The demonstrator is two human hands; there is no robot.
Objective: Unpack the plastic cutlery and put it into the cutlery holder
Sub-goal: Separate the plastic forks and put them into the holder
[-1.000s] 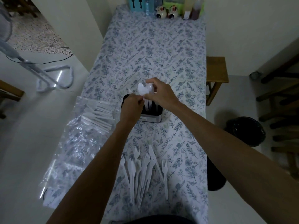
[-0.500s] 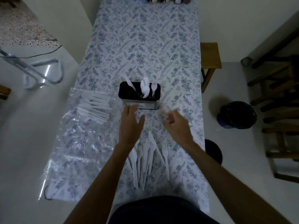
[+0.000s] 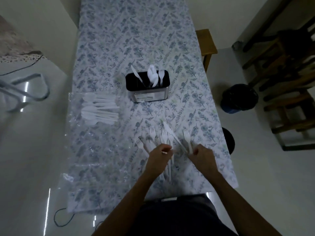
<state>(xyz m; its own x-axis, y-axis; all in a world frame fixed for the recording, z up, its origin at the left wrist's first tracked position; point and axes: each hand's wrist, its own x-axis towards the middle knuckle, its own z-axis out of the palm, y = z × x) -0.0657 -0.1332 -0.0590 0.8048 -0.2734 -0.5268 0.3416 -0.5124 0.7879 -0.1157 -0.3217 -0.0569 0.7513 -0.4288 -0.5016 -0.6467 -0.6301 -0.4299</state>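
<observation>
A black and metal cutlery holder (image 3: 150,97) stands mid-table with a white knife (image 3: 136,74), spoons (image 3: 152,74) and a fork (image 3: 161,74) upright in it. Several loose white forks (image 3: 152,132) and a knife (image 3: 168,130) lie fanned out near the table's front edge. My left hand (image 3: 157,160) lies over the fork handles with fingers curled round them. My right hand (image 3: 203,158) pinches the handle end of the rightmost fork (image 3: 187,138). A clear plastic bag (image 3: 88,150) on the left holds more white cutlery (image 3: 100,108).
The long table carries a floral cloth (image 3: 136,40). The bag overhangs its left edge. A wooden stool (image 3: 207,41) and a dark bin (image 3: 238,97) stand on the right, with wooden chairs (image 3: 289,79) beyond. A fan base (image 3: 25,92) sits on the floor at left.
Both hands let go of the spoons in the holder, drew back toward me and came down onto the loose forks. The camera tilted down.
</observation>
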